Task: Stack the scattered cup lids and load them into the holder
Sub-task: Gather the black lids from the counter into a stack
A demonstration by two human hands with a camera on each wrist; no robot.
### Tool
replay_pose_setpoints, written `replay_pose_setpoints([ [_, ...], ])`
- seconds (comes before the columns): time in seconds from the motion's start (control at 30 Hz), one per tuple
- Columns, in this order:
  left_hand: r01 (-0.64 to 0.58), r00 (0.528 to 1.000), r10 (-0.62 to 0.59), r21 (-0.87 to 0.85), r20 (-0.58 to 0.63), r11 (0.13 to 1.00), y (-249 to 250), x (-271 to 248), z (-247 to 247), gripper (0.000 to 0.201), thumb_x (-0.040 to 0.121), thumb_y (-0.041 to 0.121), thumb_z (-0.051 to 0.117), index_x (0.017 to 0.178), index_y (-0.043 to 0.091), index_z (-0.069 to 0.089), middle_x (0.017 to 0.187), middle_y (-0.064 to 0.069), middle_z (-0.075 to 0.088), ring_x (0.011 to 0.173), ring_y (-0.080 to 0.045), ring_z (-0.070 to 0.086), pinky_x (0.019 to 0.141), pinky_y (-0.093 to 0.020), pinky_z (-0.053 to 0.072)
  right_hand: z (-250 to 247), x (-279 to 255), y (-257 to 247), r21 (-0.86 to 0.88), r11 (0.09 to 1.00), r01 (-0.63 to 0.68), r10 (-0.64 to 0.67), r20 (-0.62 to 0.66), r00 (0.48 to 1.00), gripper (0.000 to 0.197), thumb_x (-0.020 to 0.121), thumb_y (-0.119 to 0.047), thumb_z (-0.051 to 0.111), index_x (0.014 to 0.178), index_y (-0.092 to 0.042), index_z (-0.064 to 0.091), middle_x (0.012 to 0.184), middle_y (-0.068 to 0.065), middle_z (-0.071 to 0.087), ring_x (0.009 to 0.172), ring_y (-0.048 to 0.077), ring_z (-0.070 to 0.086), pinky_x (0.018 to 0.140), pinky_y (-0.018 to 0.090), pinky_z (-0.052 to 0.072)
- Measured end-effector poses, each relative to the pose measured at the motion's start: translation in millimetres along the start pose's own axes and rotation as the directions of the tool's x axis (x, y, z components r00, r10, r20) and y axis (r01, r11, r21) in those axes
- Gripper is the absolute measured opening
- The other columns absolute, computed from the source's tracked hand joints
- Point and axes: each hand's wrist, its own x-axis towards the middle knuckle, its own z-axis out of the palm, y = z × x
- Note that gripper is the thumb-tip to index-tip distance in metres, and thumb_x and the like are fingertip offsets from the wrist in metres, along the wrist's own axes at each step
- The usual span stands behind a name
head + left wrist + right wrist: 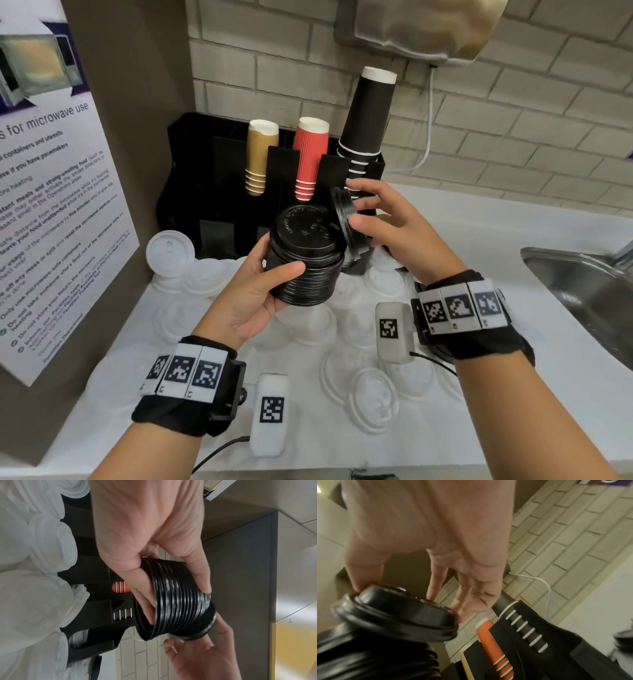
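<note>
My left hand [263,287] grips a tall stack of black cup lids [305,260] above the counter, thumb in front and fingers behind; the stack's ribbed side [181,601] fills the left wrist view. My right hand [373,219] pinches a single black lid [346,219] on edge, tilted against the stack's top right rim; in the right wrist view that lid [399,614] sits just over the stack. The black holder [205,192] stands behind, against the wall. Several white lids [373,397] lie scattered on the counter.
The holder's slots carry tan cups [260,154], red cups [308,157] and tall black cups [366,120]. A steel sink [589,294] lies at the right. A microwave notice [51,205] covers the left wall. A white cable [428,137] hangs behind.
</note>
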Motion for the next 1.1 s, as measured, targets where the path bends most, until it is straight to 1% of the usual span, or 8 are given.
replay_pose_setpoints([
  [0.1, -0.001, 1.0, 0.0, 0.024, 0.031, 1.0, -1, -1, 0, 0.067, 0.064, 0.01, 0.078, 0.126, 0.024, 0.056, 0.105, 0.002, 0.072, 0.097, -0.016, 0.071, 0.069, -0.027, 0.057, 3, -4, -6, -0.101, 0.992, 0.07, -0.066, 0.042, 0.997, 0.046, 0.075, -0.03, 0.073, 0.118, -0.04, 0.06, 0.11, -0.007, 0.059, 0.09, 0.008, 0.058, 0.082, 0.024, 0.05],
  [0.23, 0.01, 0.998, -0.013, 0.056, 0.061, 0.998, -2, -4, 0, 0.08, 0.058, 0.015, 0.08, 0.132, 0.027, 0.052, 0.109, 0.003, 0.071, 0.103, -0.016, 0.069, 0.071, -0.029, 0.057, 6, -2, -10, -0.195, 0.975, 0.109, -0.098, 0.065, 0.993, 0.042, 0.075, -0.033, 0.073, 0.115, -0.04, 0.062, 0.107, -0.017, 0.06, 0.089, -0.003, 0.056, 0.076, 0.016, 0.047],
  [0.37, 0.014, 0.996, -0.021, 0.085, 0.081, 0.996, -2, -6, 0, 0.079, 0.06, 0.013, 0.081, 0.131, 0.03, 0.052, 0.11, 0.003, 0.071, 0.104, -0.016, 0.069, 0.071, -0.029, 0.057, 13, 0, -11, -0.243, 0.964, 0.104, -0.073, 0.133, 0.988, 0.041, 0.08, -0.028, 0.076, 0.119, -0.029, 0.064, 0.107, -0.013, 0.061, 0.091, 0.0, 0.057, 0.079, 0.017, 0.048],
  [0.6, 0.002, 0.996, -0.009, 0.073, 0.094, 0.997, -2, -7, 0, 0.078, 0.062, 0.008, 0.08, 0.128, 0.04, 0.054, 0.116, 0.004, 0.07, 0.108, -0.019, 0.068, 0.072, -0.03, 0.057, 25, 3, -11, -0.269, 0.955, 0.128, -0.077, 0.192, 0.978, 0.043, 0.08, -0.028, 0.076, 0.121, -0.028, 0.062, 0.112, -0.006, 0.061, 0.094, 0.003, 0.058, 0.081, 0.021, 0.048],
  [0.7, -0.001, 0.996, -0.004, 0.056, 0.084, 0.998, -1, -7, 0, 0.07, 0.069, 0.005, 0.072, 0.13, 0.035, 0.054, 0.113, 0.003, 0.07, 0.106, -0.019, 0.068, 0.071, -0.03, 0.058, 25, 5, -12, -0.277, 0.949, 0.148, -0.089, 0.212, 0.973, 0.043, 0.08, -0.024, 0.077, 0.12, -0.028, 0.063, 0.113, -0.006, 0.061, 0.096, 0.002, 0.058, 0.082, 0.021, 0.048],
  [0.8, 0.008, 0.997, -0.012, 0.057, 0.08, 0.998, -2, -8, 1, 0.071, 0.067, 0.007, 0.076, 0.13, 0.033, 0.054, 0.113, 0.002, 0.07, 0.106, -0.02, 0.069, 0.072, -0.03, 0.057, 23, 4, -12, -0.274, 0.949, 0.155, -0.092, 0.23, 0.969, 0.044, 0.079, -0.021, 0.078, 0.12, -0.026, 0.063, 0.115, -0.005, 0.062, 0.1, 0.005, 0.059, 0.081, 0.021, 0.048],
  [1.0, 0.016, 0.994, -0.023, 0.068, 0.104, 0.998, -3, -8, 4, 0.085, 0.052, 0.02, 0.09, 0.128, 0.034, 0.055, 0.115, 0.0, 0.07, 0.108, -0.021, 0.068, 0.073, -0.031, 0.057, 21, 1, -13, -0.27, 0.952, 0.147, -0.079, 0.247, 0.966, 0.044, 0.077, -0.024, 0.078, 0.118, -0.025, 0.063, 0.116, -0.003, 0.061, 0.103, 0.009, 0.059, 0.087, 0.026, 0.05],
  [1.1, 0.025, 0.995, -0.03, 0.047, 0.099, 0.999, -5, -7, 6, 0.099, 0.049, 0.04, 0.095, 0.136, 0.03, 0.05, 0.124, -0.002, 0.066, 0.114, -0.023, 0.065, 0.076, -0.034, 0.057, 14, -4, -17, -0.286, 0.946, 0.152, -0.082, 0.243, 0.967, 0.045, 0.076, -0.037, 0.077, 0.117, -0.034, 0.06, 0.118, -0.008, 0.059, 0.105, -0.004, 0.055, 0.084, 0.011, 0.044],
])
